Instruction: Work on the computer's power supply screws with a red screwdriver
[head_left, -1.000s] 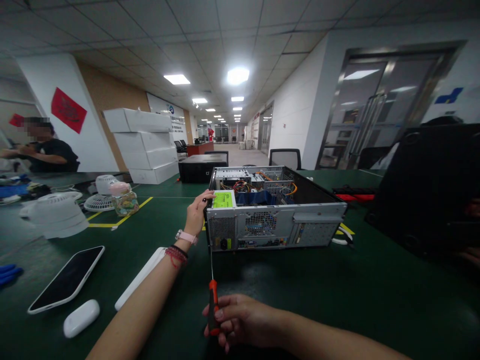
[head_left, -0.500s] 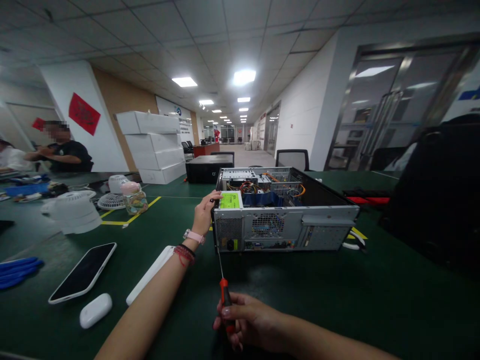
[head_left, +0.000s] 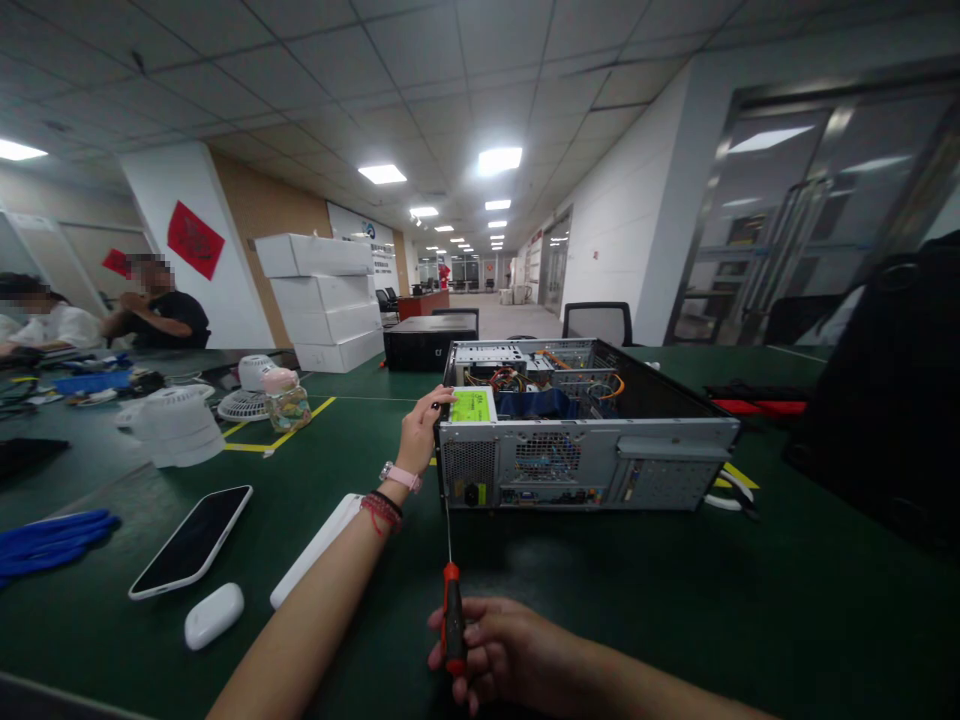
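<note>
An open computer case (head_left: 577, 430) lies on its side on the green table, its rear panel facing me. My left hand (head_left: 421, 425) grips its left rear corner, fingers over the edge beside the power supply (head_left: 472, 404) with a bright green label. In my right hand (head_left: 499, 650), closed around the red and black handle, is a screwdriver (head_left: 452, 620). Its thin shaft points away from me, up to the lower left corner of the rear panel. Whether the tip sits in a screw is too small to tell.
Left of my arm lie a white bar-shaped object (head_left: 319, 548), a phone (head_left: 193, 540), a white earbud case (head_left: 214, 616) and blue gloves (head_left: 56, 545). Farther back are a white jug (head_left: 176, 428), a jar (head_left: 288, 402), a small fan (head_left: 251, 390) and stacked white boxes (head_left: 322, 300). Several people sit far left.
The whole view has shifted, so things appear farther right. The screwdriver now stands straighter in view, and my right-hand fingers have changed position on its handle. My left hand stays on the case.
</note>
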